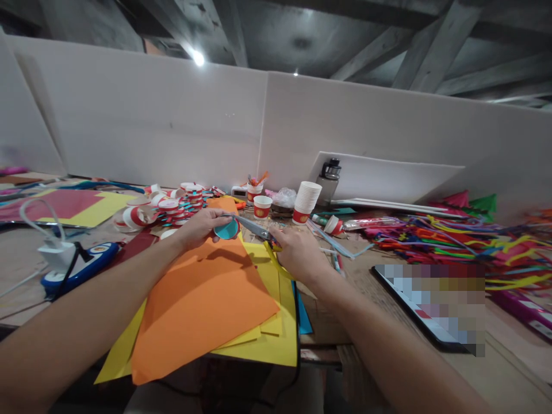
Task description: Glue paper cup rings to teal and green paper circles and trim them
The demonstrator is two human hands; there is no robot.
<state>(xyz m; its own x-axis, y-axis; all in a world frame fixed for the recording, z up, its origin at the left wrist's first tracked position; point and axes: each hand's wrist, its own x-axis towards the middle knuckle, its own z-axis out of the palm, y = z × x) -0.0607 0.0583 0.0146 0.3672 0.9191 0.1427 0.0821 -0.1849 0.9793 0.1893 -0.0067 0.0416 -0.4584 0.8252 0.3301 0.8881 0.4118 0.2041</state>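
My left hand [202,228] is closed around a short paper cup [227,229] whose light-blue round face is turned toward me. In my right hand [297,253] are scissors [254,227] with yellow handles. Their blades point left and reach the rim of the cup; whether they touch it I cannot tell. Both hands are above the far end of an orange paper sheet [202,305], which overlaps yellow sheets [276,345]. A corner of blue paper [304,313] shows at the right of the stack.
Behind the hands stand a stack of paper cups [307,201], a single cup [262,207] and a dark bottle [329,184]. Cut cup pieces [172,210] pile up at left, near a blue power strip [86,267]. Colourful pipe cleaners [466,247] and a tablet-like device [431,310] lie right.
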